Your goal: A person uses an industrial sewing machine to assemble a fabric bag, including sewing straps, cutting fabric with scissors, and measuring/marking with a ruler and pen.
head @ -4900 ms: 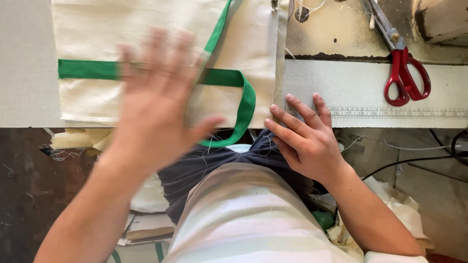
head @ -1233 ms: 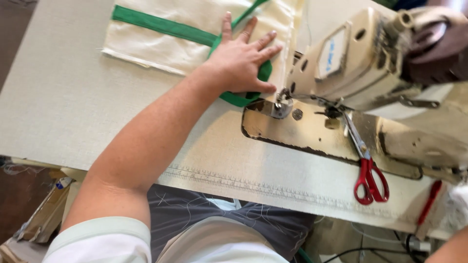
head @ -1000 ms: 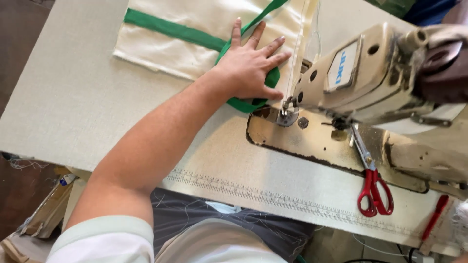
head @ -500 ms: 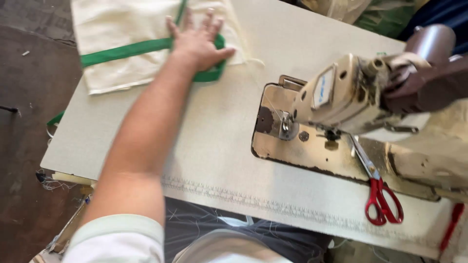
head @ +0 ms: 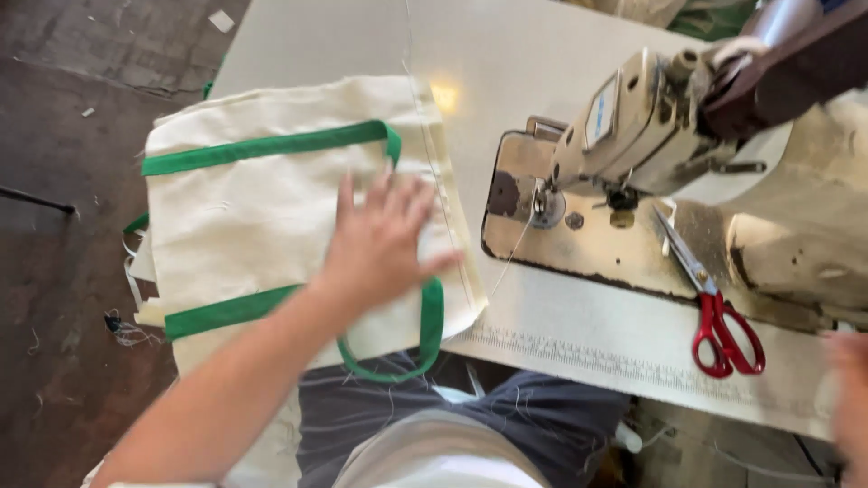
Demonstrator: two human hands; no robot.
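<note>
My left hand lies flat with fingers spread on a cream cloth bag trimmed with green straps. The bag sits at the table's near left corner, and its lower part with a green loop hangs over the front edge above my lap. My right hand shows only as a blur at the right edge, near the table's front, and its fingers cannot be made out.
A cream sewing machine stands on the table to the right of the bag. Red-handled scissors lie on its base plate. Dark floor with thread scraps lies to the left.
My left hand has dragged the bag from the far side of the table toward the near left edge, so it now overhangs. My right hand has come into view at the right.
</note>
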